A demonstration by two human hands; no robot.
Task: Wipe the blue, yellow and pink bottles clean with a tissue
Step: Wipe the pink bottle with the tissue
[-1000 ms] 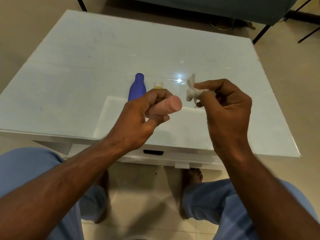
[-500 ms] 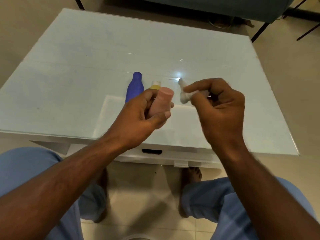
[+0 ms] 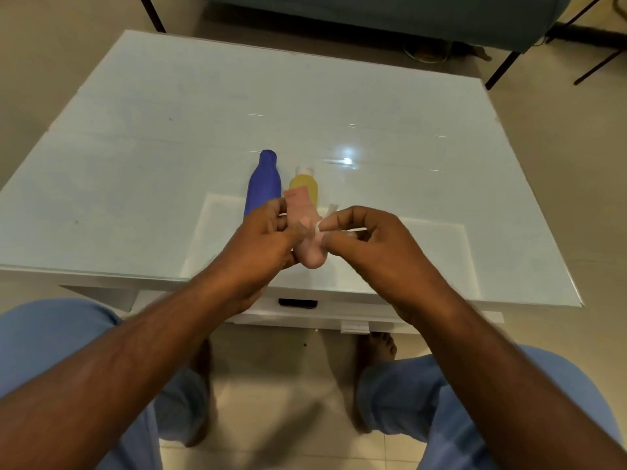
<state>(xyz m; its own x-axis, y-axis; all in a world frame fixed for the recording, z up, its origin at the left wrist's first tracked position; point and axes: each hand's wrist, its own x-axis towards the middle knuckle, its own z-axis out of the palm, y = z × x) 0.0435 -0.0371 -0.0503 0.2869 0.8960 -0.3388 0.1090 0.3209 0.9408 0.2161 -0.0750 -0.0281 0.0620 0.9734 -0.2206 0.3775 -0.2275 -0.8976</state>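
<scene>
The table (image 3: 203, 137) top is glossy glass, mirroring a ceiling light. The blue bottle (image 3: 263, 184) looks smooth, matt plastic; the yellow bottle (image 3: 305, 186) translucent plastic; the pink bottle (image 3: 303, 228) smooth and matt. The tissue (image 3: 328, 215) is thin, crumpled white paper.

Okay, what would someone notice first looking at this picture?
Two bare hands meet above the near edge of the glossy white table: the left hand grips a small pink bottle while the right hand pinches a crumpled white tissue against it. Behind, a blue bottle and yellow bottle lie side by side.
</scene>
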